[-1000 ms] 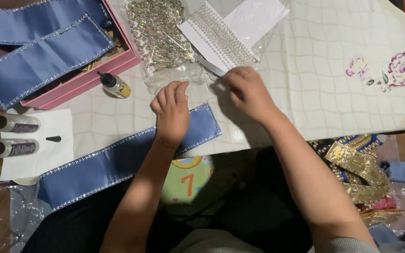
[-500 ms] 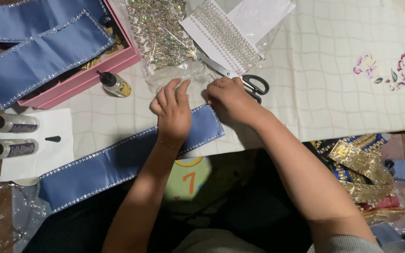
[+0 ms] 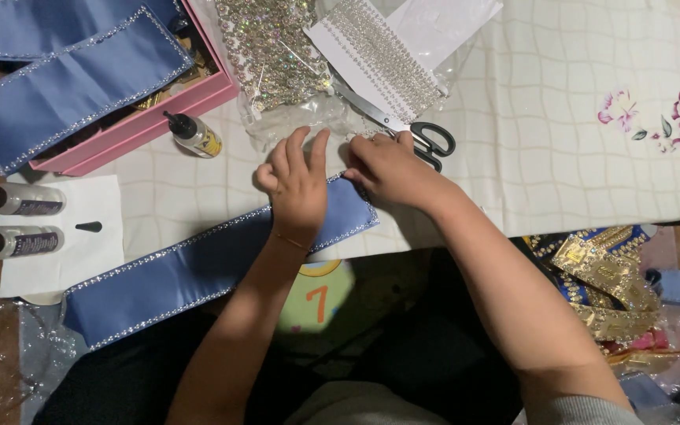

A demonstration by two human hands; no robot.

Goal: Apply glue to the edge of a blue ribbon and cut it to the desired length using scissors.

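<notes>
Here, blue satin sash (image 3: 198,271) is the landmark: long axis runs diagonally, from its near-left end hanging off the table edge (image 3: 560,197) up to its far-right end. Left hand (image 3: 297,185) lies flat on that far end, fingers spread, pressing, not clamped. Right hand (image 3: 387,169) sits just right of the end, fingertips pinched at the rhinestone trim (image 3: 348,175) on the corner. Scissors (image 3: 426,142) lie just beyond the sash end, nearer the right hand.
</notes>
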